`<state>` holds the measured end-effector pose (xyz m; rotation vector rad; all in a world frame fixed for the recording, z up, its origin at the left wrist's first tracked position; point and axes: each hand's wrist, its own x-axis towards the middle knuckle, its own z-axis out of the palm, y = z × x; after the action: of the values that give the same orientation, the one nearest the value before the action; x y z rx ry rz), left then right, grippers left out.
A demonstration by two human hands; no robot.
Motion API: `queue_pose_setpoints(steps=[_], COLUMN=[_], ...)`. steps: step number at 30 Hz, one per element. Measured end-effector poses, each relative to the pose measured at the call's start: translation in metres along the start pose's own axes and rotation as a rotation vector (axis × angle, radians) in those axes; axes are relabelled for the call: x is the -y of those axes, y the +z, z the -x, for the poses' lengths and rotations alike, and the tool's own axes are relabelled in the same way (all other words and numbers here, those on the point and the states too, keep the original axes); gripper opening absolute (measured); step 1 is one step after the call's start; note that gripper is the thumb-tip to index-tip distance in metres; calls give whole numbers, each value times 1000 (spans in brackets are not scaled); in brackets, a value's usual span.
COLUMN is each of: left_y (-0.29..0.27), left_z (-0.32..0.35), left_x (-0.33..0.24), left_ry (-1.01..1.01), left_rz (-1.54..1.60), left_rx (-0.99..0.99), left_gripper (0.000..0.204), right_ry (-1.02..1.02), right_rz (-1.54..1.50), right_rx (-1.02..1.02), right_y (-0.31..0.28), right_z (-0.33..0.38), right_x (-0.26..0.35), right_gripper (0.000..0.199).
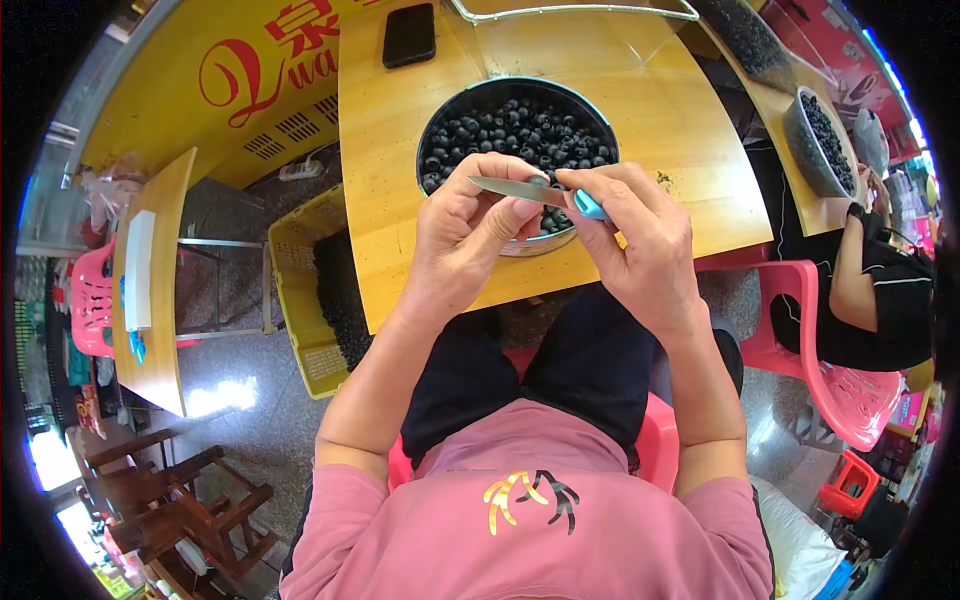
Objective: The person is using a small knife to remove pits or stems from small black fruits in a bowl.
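My right hand [645,225] grips a small knife [520,190] by its light blue handle, with the blade pointing left across my left fingers. My left hand [455,235] is closed in a pinch around a small dark round fruit [538,181], mostly covered by fingers and blade. Both hands are above the near rim of a round metal bowl [612,135]. Many more black, shiny round fruits [510,125] fill this bowl, which rests on the wooden table.
A black phone [409,36] lies at the table's far left. A clear plastic container [590,25] stands at the back. Beside the table, a yellow crate [300,300] holds dark pieces. At right, a person [860,280] sits by another bowl [800,150] of dark fruits.
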<state>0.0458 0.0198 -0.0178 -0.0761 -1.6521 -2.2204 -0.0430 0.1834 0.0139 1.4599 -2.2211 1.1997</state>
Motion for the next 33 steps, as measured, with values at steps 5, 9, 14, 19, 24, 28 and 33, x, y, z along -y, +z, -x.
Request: queue_pose_setpoints(steps=[5,9,14,19,24,28,33], left_y=[-2,-2,0,-6,-2,-3,-9], left_z=[1,2,10,11,7,7,11], left_x=[2,1,-11,-5,1,2,-3], left_ry=[-1,-36,-27,-48,37,109,68], left_rz=[83,154,272,187,70,-22,0], left_rx=[13,16,129,3,-35,-52,-22], left_gripper=[18,19,17,18,17,19,19], right_ry=[-8,-64,157,419,604,610,648], right_rz=[-5,16,170,-285,-847,-927,-1050], right_rx=[-16,-39,-30,-63,46,21,20], right_y=[2,3,5,-5,1,9,13], right_z=[-1,-2,-1,-7,-9,-10,-13], right_x=[-2,-5,-22,3,24,24,29], right_gripper=[22,22,19,21,21,19,21])
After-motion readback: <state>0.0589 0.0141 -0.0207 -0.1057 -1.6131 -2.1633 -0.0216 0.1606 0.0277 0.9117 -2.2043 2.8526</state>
